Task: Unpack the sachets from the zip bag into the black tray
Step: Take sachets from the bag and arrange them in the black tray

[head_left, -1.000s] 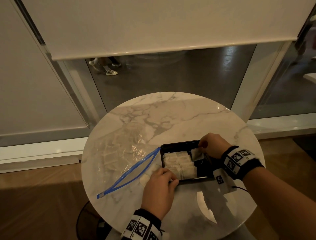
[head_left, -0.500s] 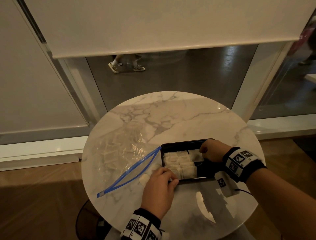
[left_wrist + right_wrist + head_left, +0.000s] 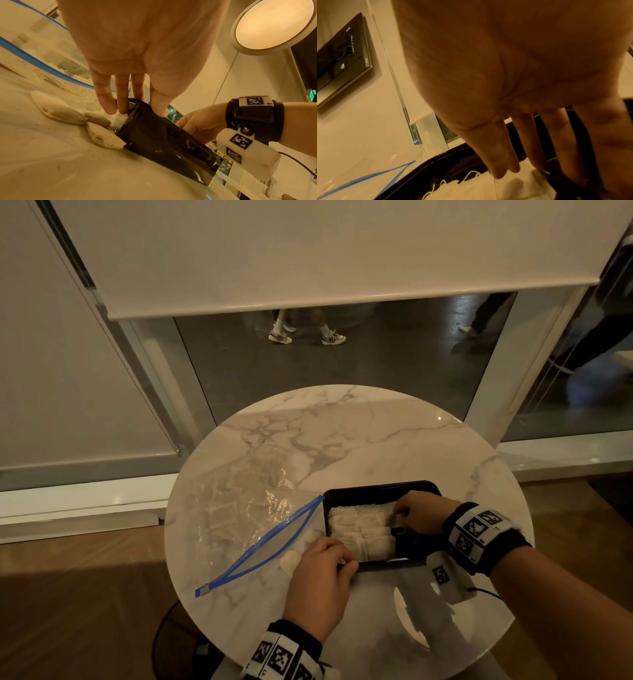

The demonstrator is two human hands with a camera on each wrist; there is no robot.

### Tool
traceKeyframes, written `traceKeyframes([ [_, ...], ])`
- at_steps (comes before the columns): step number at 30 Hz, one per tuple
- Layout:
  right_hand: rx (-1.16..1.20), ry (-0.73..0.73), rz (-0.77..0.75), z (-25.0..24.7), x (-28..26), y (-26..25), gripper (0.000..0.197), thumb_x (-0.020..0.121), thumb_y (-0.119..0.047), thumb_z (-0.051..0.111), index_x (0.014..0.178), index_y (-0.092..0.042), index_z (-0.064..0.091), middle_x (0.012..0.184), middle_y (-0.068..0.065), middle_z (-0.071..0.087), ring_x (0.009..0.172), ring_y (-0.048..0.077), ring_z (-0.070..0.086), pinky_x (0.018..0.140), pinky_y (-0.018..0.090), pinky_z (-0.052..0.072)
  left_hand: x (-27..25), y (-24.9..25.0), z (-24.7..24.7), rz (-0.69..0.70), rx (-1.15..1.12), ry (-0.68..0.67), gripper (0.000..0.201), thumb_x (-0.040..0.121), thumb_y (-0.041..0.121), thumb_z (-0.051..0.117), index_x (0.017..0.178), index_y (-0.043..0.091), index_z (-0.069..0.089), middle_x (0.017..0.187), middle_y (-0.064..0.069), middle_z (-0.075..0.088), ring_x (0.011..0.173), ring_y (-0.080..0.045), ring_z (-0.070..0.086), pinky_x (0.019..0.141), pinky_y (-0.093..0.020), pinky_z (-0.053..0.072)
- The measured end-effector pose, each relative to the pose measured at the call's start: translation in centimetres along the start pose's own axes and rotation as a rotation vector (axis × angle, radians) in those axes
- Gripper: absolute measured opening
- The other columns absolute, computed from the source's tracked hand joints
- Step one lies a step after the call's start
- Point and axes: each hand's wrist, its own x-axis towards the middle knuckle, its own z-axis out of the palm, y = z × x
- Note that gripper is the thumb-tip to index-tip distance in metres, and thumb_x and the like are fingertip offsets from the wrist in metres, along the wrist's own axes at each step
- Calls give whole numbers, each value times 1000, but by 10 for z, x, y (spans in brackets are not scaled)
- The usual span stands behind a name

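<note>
**Hands at the black tray, bag lying open to the left**

Left hand [image 3: 320,571] down at the near left corner of the black tray [image 3: 380,487], fingers [image 3: 158,106] straight, tips touching its rim, nothing held. Right hand [image 3: 416,513] inside the tray over the packed sachets [image 3: 364,530], fingers [image 3: 498,161] extended onto the white paper; hard to tell whether anything is pinched. No readable brand or writing anywhere; only black-and-white square marker patterns on the wrist bands [image 3: 478,529].

From the left: clear zip bag [image 3: 239,508] with a blue zip strip [image 3: 263,547], flat on the round marbled worktop [image 3: 342,440], mouth open and pointing at the tray, more sachets dimly visible inside. Three loose sachets [image 3: 72,115] on the worktop between bag mouth and tray, one touching the tray wall. Then the tray itself, right of centre, near edge, its left part filled with pale sachets in rows, right part hidden by the right hand.

Beyond the worktop: window with lowered roller blind [image 3: 308,251], feet of passers-by [image 3: 306,337] outside.
</note>
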Motion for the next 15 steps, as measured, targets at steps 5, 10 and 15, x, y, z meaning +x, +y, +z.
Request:
traceKeyframes([
  [5,79,66,19,-8,-15,-6,40,100,-24,52,139,-16,54,139,4,57,121,20,57,97,26,47,-3,3,-5,1,7,12,14,97,42,57,107,34,65,119,24,49,101,9,49,78,2,34],
  [10,284,234,-75,-9,-47,-31,36,100,-26,54,134,-15,59,130,2,63,113,17,60,86,21,44,-4,5,-16,-23,-1,82,15,96,45,57,107,37,63,111,25,50,96,9,52,83,-7,46],
  [15,510,395,-213,9,-73,-69,24,97,-26,59,118,-21,69,109,-9,70,93,5,65,85,23,52,-16,4,-36,-134,50,380,19,89,50,62,86,33,70,97,20,56,94,1,50,78,-13,38],
])
